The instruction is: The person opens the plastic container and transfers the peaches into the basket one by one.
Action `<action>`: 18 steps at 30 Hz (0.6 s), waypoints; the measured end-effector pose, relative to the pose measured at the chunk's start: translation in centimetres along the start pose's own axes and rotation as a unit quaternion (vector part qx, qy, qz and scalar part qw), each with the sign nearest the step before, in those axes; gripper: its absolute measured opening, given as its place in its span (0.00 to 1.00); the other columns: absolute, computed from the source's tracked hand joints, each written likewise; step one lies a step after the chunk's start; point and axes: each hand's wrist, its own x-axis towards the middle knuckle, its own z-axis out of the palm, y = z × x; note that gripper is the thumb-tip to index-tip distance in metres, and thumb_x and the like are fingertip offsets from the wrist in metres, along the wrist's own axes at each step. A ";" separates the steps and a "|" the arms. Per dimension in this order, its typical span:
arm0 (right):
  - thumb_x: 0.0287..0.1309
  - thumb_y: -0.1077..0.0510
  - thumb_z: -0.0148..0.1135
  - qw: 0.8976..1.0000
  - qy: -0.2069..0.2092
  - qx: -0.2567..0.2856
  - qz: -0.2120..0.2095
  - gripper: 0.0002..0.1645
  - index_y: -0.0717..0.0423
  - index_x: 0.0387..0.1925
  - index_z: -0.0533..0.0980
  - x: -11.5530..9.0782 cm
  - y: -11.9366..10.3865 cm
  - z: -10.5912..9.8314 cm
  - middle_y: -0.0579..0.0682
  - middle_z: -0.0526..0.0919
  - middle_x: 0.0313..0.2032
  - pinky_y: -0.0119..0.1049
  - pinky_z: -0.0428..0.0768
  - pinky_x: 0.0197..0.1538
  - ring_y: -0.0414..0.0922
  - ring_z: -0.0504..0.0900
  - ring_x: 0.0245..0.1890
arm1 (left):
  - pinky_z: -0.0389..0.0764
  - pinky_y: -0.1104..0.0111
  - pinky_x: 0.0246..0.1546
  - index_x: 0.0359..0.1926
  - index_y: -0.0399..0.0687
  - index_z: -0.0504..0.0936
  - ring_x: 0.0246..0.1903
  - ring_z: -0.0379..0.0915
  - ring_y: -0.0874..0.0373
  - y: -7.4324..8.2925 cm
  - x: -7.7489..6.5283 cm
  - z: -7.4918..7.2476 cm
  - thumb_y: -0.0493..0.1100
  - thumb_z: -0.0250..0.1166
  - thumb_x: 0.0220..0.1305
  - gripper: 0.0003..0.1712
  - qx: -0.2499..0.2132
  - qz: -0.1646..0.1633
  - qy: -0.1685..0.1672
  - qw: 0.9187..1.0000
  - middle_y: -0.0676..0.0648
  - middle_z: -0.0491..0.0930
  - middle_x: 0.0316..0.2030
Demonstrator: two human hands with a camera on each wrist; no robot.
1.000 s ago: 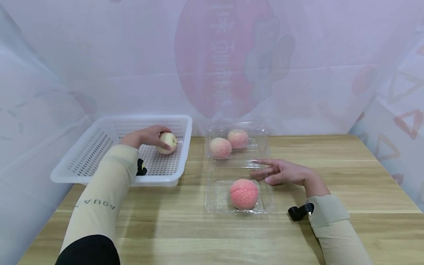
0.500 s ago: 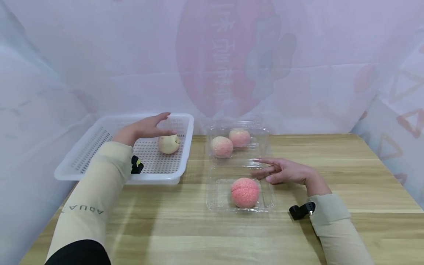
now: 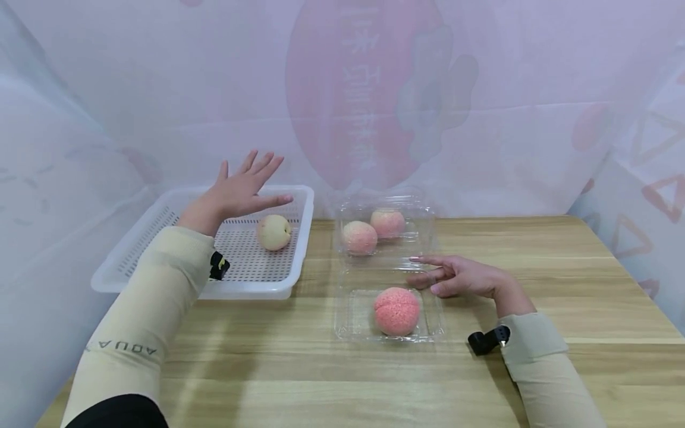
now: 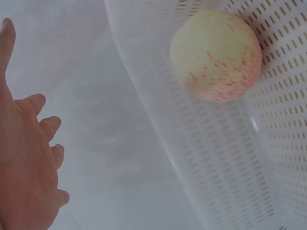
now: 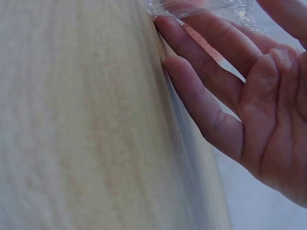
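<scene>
My left hand (image 3: 230, 196) is raised over the white slotted basket (image 3: 306, 223), fingers spread, holding nothing. Below and right of it, a pale yellow peach (image 3: 274, 232) with red flecks lies in the basket; the left wrist view shows this peach (image 4: 216, 56) apart from the hand. A clear plastic clamshell box (image 3: 342, 333) lies unfolded on the table. Its front half contains a coral-pink peach (image 3: 396, 312); two paler peaches (image 3: 360, 238) are in the back half. My right hand (image 3: 471, 282) rests with extended fingers at the box's right side, near its hinge.
The wooden table (image 3: 562, 279) has pale printed curtains (image 3: 214, 89) along its back and sides. The basket stands at the back left, with a strip of table between it and the box. A black wrist camera (image 3: 487, 341) sits by the right cuff.
My left hand has let go of the pale peach in the basket, then lifted up and back with its fingers spreading. My right hand and the box have stayed put.
</scene>
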 end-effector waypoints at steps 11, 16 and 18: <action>0.68 0.68 0.54 1.000 -0.008 -0.001 -0.002 0.46 0.61 0.78 0.41 0.0 0.0 0.0 0.67 0.64 0.70 0.31 0.79 0.58 0.55 0.69 0.70 | 0.22 0.31 0.69 0.77 0.76 0.27 0.78 0.15 0.52 3.7 -2.0 -1.6 0.85 0.44 0.57 0.57 0.052 0.041 0.042 0.997 0.57 0.25 0.79; 0.68 0.69 0.54 1.000 -0.008 0.002 -0.004 0.45 0.60 0.78 0.42 -0.1 0.2 -0.1 0.67 0.64 0.70 0.30 0.78 0.59 0.55 0.68 0.70 | 0.23 0.32 0.70 0.77 0.76 0.26 0.78 0.15 0.54 5.9 -2.9 -1.9 0.84 0.46 0.57 0.57 0.070 0.080 0.085 0.991 0.61 0.23 0.78; 0.68 0.69 0.54 1.000 -0.010 0.003 -0.007 0.45 0.59 0.78 0.43 -0.2 0.3 -0.1 0.67 0.64 0.70 0.30 0.78 0.59 0.55 0.68 0.70 | 0.23 0.33 0.70 0.77 0.76 0.26 0.78 0.15 0.55 6.8 -3.3 -1.9 0.84 0.47 0.57 0.58 0.074 0.093 0.099 0.988 0.63 0.21 0.77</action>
